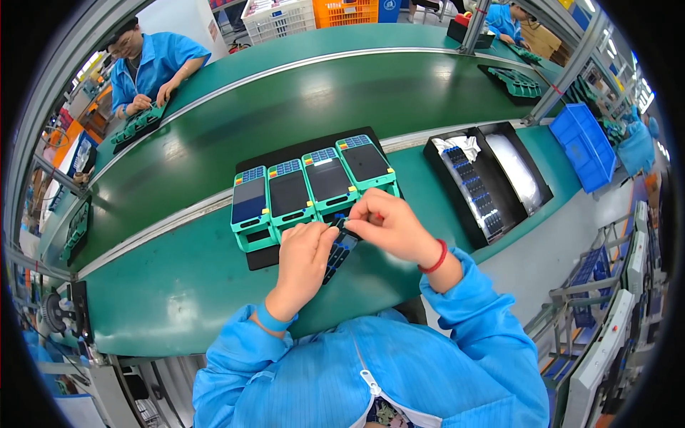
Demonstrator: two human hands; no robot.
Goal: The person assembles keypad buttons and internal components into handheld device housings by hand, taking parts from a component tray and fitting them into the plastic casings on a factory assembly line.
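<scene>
Far to the left of your black mat [265,257], a co-worker in a blue coat [151,64] leans over a dark tray of green parts [140,123] on the far side of the green belt [300,100]. Another tray of green parts [75,230] sits at the left end of your own green bench top [178,285], well apart from the mat.

On to the mat itself: four green devices with dark screens [314,187] stand on it in a row, side by side and touching, just beyond your hands. Your left hand [303,257] is at the mat's near edge, fingers curled shut around a dark keypad strip [341,248], thumb on top. Your right hand [389,225] is right beside it, fingertips pinched together on the upper end of that same strip, just in front of the third device. The strip slants down toward you, over the mat's near edge. A red band [435,258] circles your right wrist.

To the right of the mat, near it on the bench, lies a black tray [457,207] holding a row of dark keypad strips [474,191] with a white cloth [460,145] at its far end; a second black tray [531,175] touches its right side. Further right, off the bench, a blue crate [584,146]. Beyond the belt, far right of the mat, another tray of green parts [515,82] and a second co-worker in blue [505,21]. Grey floor [542,250] and metal racks [606,321] fill the room to your right.
</scene>
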